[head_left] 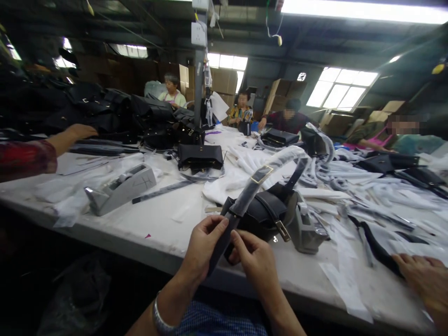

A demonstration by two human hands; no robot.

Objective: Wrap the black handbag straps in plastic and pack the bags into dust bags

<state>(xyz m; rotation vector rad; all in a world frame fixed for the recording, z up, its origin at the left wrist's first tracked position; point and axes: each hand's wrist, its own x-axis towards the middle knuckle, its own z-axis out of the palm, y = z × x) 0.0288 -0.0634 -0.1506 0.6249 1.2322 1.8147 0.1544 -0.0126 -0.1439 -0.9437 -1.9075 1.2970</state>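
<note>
A black handbag with a gold clasp lies at the table's front edge before me. Its strap arches up over it, wrapped in clear film, with a gold buckle partway along. My left hand is closed, thumb and fingers pinching the bag's dark side edge near the strap's lower end. Just right of it, my right hand is also closed, its thumb and fingertips pressed to the same edge. What lies under the right fingertips is partly hidden.
One grey tape dispenser stands at left, another right beside the bag. A second black bag sits farther back. Black bags pile up at far left; wrapped straps cover the right. Co-workers' hands reach in from the left and right.
</note>
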